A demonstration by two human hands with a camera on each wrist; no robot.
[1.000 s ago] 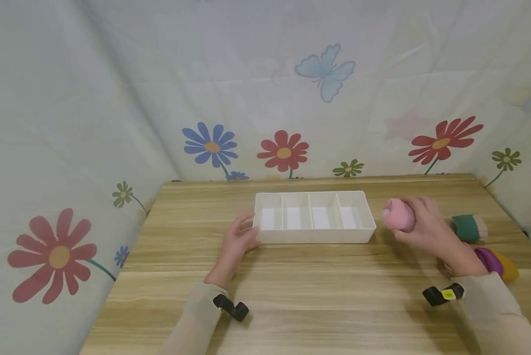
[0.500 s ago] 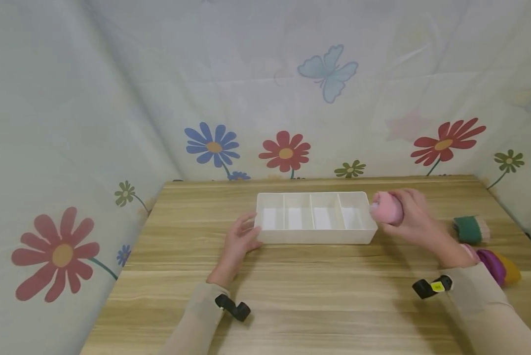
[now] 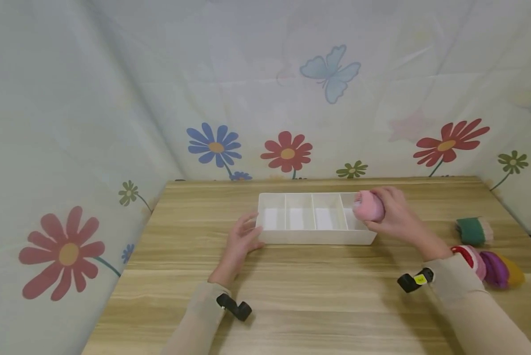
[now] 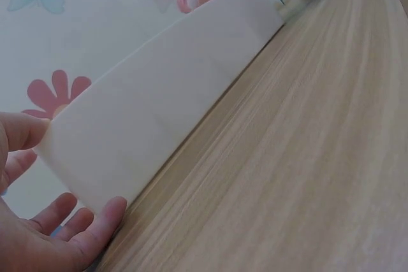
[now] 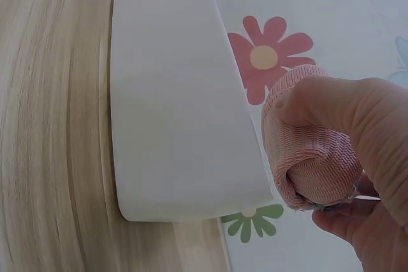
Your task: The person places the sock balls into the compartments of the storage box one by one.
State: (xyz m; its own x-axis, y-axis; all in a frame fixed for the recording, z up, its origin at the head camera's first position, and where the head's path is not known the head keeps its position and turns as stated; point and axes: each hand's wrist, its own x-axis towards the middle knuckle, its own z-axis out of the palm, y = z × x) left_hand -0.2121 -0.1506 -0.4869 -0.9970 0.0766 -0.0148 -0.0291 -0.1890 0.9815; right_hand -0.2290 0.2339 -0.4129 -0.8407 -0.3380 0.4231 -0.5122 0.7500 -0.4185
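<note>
A white box (image 3: 316, 237) with several compartments in a row stands on the wooden table. My left hand (image 3: 241, 239) holds its left end, with the thumb at the top front corner and other fingers lower on that end in the left wrist view. In my right hand (image 3: 394, 212) is a rolled-up pink sock (image 3: 369, 206), pinched between thumb and fingers. The sock hangs over the rightmost compartment, which it partly hides. From the right wrist view, the ribbed sock (image 5: 312, 151) appears beside the box's upper rim.
Right of the box lie a rolled green sock (image 3: 472, 230), a pink and red one (image 3: 470, 260), a purple one (image 3: 494, 268) and a mustard one (image 3: 514, 272). A flower-printed curtain (image 3: 247, 74) borders the table's back and sides.
My right hand has moved left with the pink sock, from beside the box to above its rightmost compartment. The left hand stays at the box's left end. The red and pink sock has come more into sight.
</note>
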